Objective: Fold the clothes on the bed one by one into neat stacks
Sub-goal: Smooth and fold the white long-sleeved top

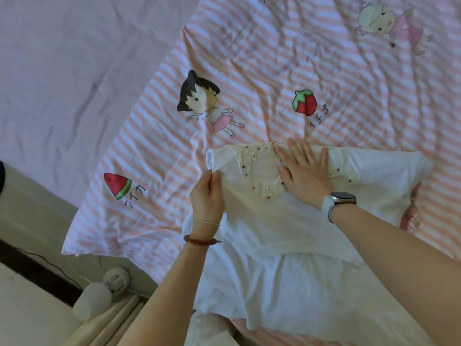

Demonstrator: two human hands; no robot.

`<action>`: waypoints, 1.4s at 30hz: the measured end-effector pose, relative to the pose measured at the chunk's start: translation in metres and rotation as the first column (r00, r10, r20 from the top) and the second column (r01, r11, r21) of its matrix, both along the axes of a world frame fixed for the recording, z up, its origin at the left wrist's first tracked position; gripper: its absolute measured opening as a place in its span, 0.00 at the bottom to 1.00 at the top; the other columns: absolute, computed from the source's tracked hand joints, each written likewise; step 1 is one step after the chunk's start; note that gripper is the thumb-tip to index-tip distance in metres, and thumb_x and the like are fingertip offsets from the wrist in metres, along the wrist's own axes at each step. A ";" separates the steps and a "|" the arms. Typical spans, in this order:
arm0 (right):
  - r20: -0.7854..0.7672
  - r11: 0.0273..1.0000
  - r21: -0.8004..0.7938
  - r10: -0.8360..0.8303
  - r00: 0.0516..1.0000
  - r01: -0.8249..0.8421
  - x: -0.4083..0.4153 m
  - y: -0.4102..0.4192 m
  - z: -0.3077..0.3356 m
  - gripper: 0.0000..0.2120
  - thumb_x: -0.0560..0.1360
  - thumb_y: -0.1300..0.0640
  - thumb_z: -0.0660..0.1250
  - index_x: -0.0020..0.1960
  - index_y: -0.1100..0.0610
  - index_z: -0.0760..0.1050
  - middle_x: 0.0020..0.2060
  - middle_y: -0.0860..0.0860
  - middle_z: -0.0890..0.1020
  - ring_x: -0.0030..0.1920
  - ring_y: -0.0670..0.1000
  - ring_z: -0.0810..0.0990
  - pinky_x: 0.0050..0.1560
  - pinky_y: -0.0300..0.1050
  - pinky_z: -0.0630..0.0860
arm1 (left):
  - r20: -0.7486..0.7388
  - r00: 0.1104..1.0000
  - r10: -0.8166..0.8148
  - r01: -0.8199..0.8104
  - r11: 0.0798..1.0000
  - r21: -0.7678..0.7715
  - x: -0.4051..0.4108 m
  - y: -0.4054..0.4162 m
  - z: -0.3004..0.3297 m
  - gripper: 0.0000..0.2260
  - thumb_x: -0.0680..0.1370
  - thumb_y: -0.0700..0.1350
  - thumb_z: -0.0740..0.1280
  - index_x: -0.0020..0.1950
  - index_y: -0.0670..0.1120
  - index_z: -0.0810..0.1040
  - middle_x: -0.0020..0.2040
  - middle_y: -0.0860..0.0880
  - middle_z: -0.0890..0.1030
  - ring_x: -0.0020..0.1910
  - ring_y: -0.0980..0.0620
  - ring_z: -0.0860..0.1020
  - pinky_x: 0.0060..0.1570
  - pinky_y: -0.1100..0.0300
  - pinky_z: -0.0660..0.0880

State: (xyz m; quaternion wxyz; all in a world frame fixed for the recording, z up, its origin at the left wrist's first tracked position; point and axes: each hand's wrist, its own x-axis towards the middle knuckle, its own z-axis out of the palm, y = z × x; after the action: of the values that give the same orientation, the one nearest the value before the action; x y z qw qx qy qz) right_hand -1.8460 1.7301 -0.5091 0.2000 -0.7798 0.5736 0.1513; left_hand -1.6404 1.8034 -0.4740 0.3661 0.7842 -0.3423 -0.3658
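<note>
A white dress (pixel 282 278) with a lace collar dotted with small red flowers lies spread on the pink-striped quilt (pixel 249 71), neckline away from me. My left hand (pixel 207 196) pinches the fabric at the dress's left shoulder, next to a short sleeve. My right hand (pixel 304 168) lies flat with fingers spread on the collar, just right of the round neck opening. The right sleeve stretches out to the right. A watch sits on my right wrist and bracelets on my left.
The quilt carries cartoon prints: a girl (pixel 202 103), a strawberry (pixel 304 102), a watermelon slice (pixel 117 186). A plain lilac sheet (pixel 62 71) covers the bed to the left. By the bed's lower-left edge lie pale slippers (pixel 99 293) and wooden poles (pixel 117 318).
</note>
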 end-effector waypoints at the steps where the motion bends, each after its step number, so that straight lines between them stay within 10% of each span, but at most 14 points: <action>1: 0.016 1.000 -0.002 -0.008 1.000 0.008 -0.001 0.000 0.002 0.25 0.79 0.43 0.41 0.76 0.41 0.43 0.77 0.47 0.45 0.76 0.52 0.41 0.70 0.65 0.37 | -0.060 0.998 0.030 -0.028 0.999 0.021 0.004 -0.001 -0.001 0.20 0.80 0.38 0.60 0.30 0.49 0.60 0.26 0.57 0.59 0.25 0.60 0.61 0.26 0.67 0.58; 6: 0.013 1.000 -0.003 -0.010 1.000 0.010 -0.021 0.002 0.012 0.24 0.81 0.47 0.43 0.76 0.44 0.45 0.77 0.49 0.43 0.76 0.53 0.41 0.71 0.61 0.37 | 0.051 0.997 0.062 -0.076 0.927 0.368 0.024 -0.010 -0.011 0.09 0.80 0.42 0.59 0.55 0.41 0.77 0.47 0.46 0.78 0.42 0.51 0.72 0.41 0.61 0.65; 9: 0.145 0.968 -0.094 -0.218 0.965 0.232 -0.044 0.005 0.025 0.23 0.81 0.55 0.51 0.75 0.52 0.55 0.76 0.53 0.52 0.76 0.54 0.47 0.72 0.61 0.41 | 0.246 0.964 0.099 -0.153 0.965 0.211 0.017 -0.022 0.001 0.14 0.79 0.41 0.60 0.64 0.42 0.72 0.60 0.42 0.74 0.54 0.45 0.73 0.48 0.56 0.68; 12: 0.303 0.828 -0.198 -0.458 0.836 0.525 -0.083 0.007 0.035 0.20 0.78 0.62 0.56 0.70 0.60 0.64 0.72 0.59 0.64 0.73 0.59 0.58 0.72 0.61 0.49 | 0.452 0.882 -0.134 0.118 0.991 0.062 -0.020 -0.033 0.017 0.18 0.75 0.39 0.64 0.65 0.41 0.72 0.63 0.39 0.71 0.64 0.39 0.68 0.61 0.46 0.64; 17: 0.325 0.522 -0.204 -0.761 0.561 0.828 -0.161 0.015 0.043 0.16 0.77 0.66 0.56 0.64 0.67 0.69 0.63 0.64 0.71 0.65 0.62 0.66 0.63 0.48 0.60 | 0.475 0.639 -0.604 0.536 0.793 0.288 -0.091 -0.056 0.009 0.20 0.78 0.48 0.60 0.70 0.48 0.66 0.71 0.45 0.64 0.72 0.45 0.58 0.70 0.43 0.50; 22: 0.481 0.335 0.283 -0.861 0.169 0.899 -0.182 0.007 0.042 0.18 0.80 0.56 0.58 0.69 0.54 0.66 0.54 0.53 0.75 0.43 0.48 0.76 0.33 0.33 0.75 | 0.455 0.458 -0.763 0.666 0.634 0.393 -0.127 -0.075 -0.016 0.21 0.78 0.52 0.58 0.71 0.52 0.63 0.69 0.51 0.65 0.71 0.48 0.60 0.70 0.38 0.47; 27: 0.449 0.071 0.638 -0.843 -0.296 0.766 -0.180 -0.004 0.036 0.09 0.76 0.63 0.63 0.55 0.64 0.76 0.35 0.56 0.78 0.32 0.51 0.77 0.29 0.41 0.74 | 0.492 0.404 -0.771 0.670 0.616 0.415 -0.122 -0.079 -0.028 0.22 0.78 0.53 0.60 0.71 0.51 0.64 0.69 0.52 0.67 0.70 0.49 0.61 0.70 0.41 0.48; 30: 0.343 0.049 0.839 -0.820 -0.459 0.541 -0.188 -0.001 0.039 0.09 0.77 0.64 0.63 0.54 0.61 0.78 0.42 0.56 0.83 0.42 0.52 0.82 0.38 0.44 0.78 | 0.499 0.403 -0.767 0.679 0.616 0.399 -0.119 -0.079 -0.029 0.22 0.78 0.52 0.60 0.72 0.51 0.64 0.70 0.52 0.67 0.70 0.49 0.61 0.70 0.42 0.47; 32: 0.287 0.055 0.870 -0.864 -0.413 0.490 -0.192 0.006 0.039 0.07 0.77 0.63 0.63 0.51 0.60 0.79 0.41 0.56 0.83 0.43 0.53 0.82 0.38 0.43 0.78 | 0.505 0.408 -0.761 0.672 0.624 0.398 -0.120 -0.079 -0.028 0.23 0.78 0.52 0.61 0.72 0.51 0.64 0.70 0.52 0.67 0.70 0.49 0.61 0.70 0.43 0.46; 37: 0.352 0.331 0.165 -0.900 0.258 0.929 -0.194 0.020 0.026 0.06 0.78 0.56 0.62 0.50 0.59 0.71 0.42 0.52 0.76 0.41 0.52 0.74 0.39 0.44 0.70 | 0.520 0.408 -0.751 0.655 0.637 0.406 -0.123 -0.079 -0.030 0.23 0.77 0.51 0.62 0.72 0.51 0.65 0.69 0.51 0.68 0.70 0.49 0.62 0.70 0.44 0.47; 42: 0.431 0.349 0.354 -0.884 0.180 0.868 -0.178 0.000 0.025 0.20 0.77 0.46 0.62 0.63 0.57 0.69 0.53 0.47 0.74 0.49 0.47 0.72 0.47 0.42 0.68 | 0.531 0.388 -0.753 0.658 0.630 0.413 -0.122 -0.077 -0.031 0.23 0.77 0.51 0.62 0.72 0.50 0.66 0.69 0.50 0.68 0.70 0.48 0.62 0.70 0.43 0.47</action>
State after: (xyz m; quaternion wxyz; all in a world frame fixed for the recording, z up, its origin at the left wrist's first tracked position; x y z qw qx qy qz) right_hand -2.0240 1.7300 -0.4845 0.4181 -0.3128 0.8249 -0.2167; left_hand -1.7629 1.7261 -0.5050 -0.0257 0.6599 -0.7225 -0.2045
